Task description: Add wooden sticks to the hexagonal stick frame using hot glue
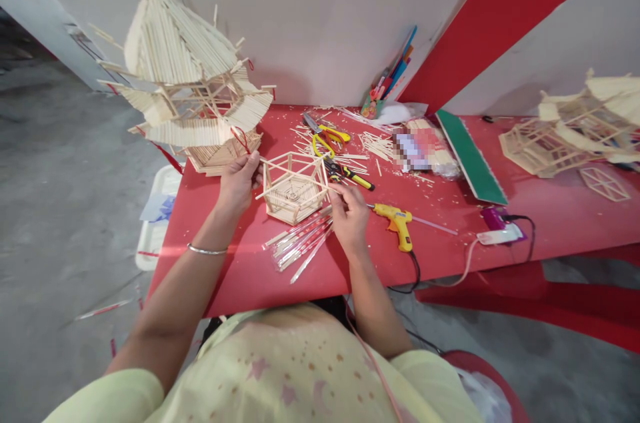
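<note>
Before a pale wall (300, 23), a red desk (240, 279) carries a tall, roofed wooden-stick tower (180, 53) at its left end and a yellow plastic glue gun (397, 217) farther right. Between them sits a small hexagonal frame of pale wooden sticks (293, 195), the left hand (240, 183) with its grip closed on the left side, the right hand (350, 213) pinching the right corner. Yellow-handled metal scissors (336, 135) lie behind it.

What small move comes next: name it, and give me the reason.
Probably let the left hand bring the jutting stick into line: its end pokes past the left side of the stick frame, close to that hand, while the right hand, at the frame's opposite side, could steady it.
</note>
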`<state>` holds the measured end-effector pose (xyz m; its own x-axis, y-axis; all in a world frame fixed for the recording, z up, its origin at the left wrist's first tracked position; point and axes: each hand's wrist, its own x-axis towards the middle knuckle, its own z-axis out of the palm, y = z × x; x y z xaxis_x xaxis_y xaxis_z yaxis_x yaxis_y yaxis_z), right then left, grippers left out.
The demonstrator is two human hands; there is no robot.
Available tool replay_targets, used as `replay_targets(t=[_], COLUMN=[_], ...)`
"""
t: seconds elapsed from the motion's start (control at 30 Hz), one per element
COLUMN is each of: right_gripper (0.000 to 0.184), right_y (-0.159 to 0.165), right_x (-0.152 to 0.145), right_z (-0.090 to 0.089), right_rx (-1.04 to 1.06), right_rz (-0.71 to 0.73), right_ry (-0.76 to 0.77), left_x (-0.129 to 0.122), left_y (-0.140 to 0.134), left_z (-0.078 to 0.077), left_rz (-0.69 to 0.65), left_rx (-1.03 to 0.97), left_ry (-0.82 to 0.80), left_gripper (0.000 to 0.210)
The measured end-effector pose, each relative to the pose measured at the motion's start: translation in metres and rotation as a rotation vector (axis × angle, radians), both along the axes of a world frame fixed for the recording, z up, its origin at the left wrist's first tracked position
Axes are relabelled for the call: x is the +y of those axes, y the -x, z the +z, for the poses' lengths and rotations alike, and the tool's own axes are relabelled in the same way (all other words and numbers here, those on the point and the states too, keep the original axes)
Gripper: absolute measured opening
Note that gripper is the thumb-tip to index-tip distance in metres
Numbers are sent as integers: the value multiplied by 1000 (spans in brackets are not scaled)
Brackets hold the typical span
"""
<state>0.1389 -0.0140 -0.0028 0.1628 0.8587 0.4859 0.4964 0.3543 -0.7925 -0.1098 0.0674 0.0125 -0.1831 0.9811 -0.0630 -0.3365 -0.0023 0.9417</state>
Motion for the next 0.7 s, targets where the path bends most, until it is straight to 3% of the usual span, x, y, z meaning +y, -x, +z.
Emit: replay_targets(t=[0.7], right_gripper=[23], right_y=[0], right_x=[2], right_z=[2], right_rx=[-18], right_rz=[-7], right_ry=[-61], left_x=[-4], left_y=[-2], left_z=[4], left_rz=[-16], left_rx=[-43], left_ry=[24], left_gripper=[39])
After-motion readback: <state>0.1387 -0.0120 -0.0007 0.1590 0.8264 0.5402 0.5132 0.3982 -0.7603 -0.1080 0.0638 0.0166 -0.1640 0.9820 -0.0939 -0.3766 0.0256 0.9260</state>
